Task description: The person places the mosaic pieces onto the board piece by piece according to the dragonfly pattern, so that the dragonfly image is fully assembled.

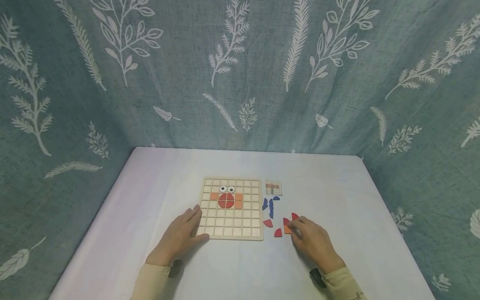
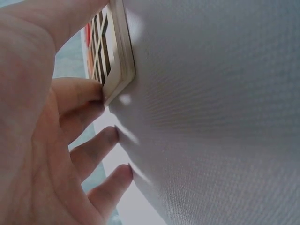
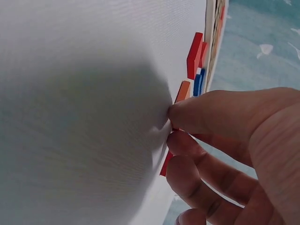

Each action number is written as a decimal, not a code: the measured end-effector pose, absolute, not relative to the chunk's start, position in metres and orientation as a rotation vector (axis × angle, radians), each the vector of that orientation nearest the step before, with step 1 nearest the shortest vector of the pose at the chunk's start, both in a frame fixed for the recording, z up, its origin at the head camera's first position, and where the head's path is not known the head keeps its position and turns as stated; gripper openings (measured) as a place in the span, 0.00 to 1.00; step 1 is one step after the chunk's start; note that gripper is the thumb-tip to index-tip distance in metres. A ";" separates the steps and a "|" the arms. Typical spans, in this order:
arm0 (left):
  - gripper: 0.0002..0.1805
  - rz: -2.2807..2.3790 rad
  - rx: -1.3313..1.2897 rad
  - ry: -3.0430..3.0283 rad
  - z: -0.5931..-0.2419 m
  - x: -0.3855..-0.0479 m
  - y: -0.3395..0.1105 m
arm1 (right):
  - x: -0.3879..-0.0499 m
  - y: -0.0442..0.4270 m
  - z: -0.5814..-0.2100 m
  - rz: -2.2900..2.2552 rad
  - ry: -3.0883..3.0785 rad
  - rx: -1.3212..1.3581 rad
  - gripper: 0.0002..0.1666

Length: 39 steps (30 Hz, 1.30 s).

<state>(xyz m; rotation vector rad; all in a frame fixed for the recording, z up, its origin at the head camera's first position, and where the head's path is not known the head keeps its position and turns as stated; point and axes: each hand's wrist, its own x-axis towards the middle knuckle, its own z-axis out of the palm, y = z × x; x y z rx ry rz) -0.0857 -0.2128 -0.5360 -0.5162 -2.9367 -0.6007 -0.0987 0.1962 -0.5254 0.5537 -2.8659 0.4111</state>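
A wooden grid board (image 1: 232, 232) lies flat on the table. On it are two eye tiles (image 1: 227, 189), a red disc of quarter pieces (image 1: 226, 201) and several orange squares (image 1: 238, 200). My left hand (image 1: 181, 235) rests at its near left corner, fingers spread along the left side and thumb on the front edge, as the left wrist view also shows at the board corner (image 2: 124, 70). To the right of the board, my right hand (image 1: 313, 241) pinches an orange square (image 3: 182, 91) at table level; the fingers partly hide it.
Loose red quarter pieces (image 1: 278, 233) lie around the right hand. Several blue pieces (image 1: 271, 208) lie just right of the board, below a small pattern card (image 1: 273, 187). A leaf-patterned curtain (image 1: 240, 104) encloses the white table (image 1: 318, 175).
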 end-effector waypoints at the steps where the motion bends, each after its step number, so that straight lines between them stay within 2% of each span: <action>1: 0.45 -0.600 -0.510 -2.946 -0.536 -0.086 -0.213 | -0.099 0.196 -0.525 0.412 -2.871 0.551 0.16; 13: 0.45 -0.639 -0.468 -3.005 -0.536 -0.085 -0.210 | -0.098 0.200 -0.530 0.444 -2.832 0.569 0.18; 22: 0.45 -0.641 -0.468 -3.002 -0.533 -0.085 -0.210 | -0.101 0.200 -0.532 0.484 -2.700 0.624 0.13; 39: 0.46 -0.644 -0.469 -2.994 -0.531 -0.085 -0.212 | -0.100 0.204 -0.534 0.437 -2.648 0.671 0.20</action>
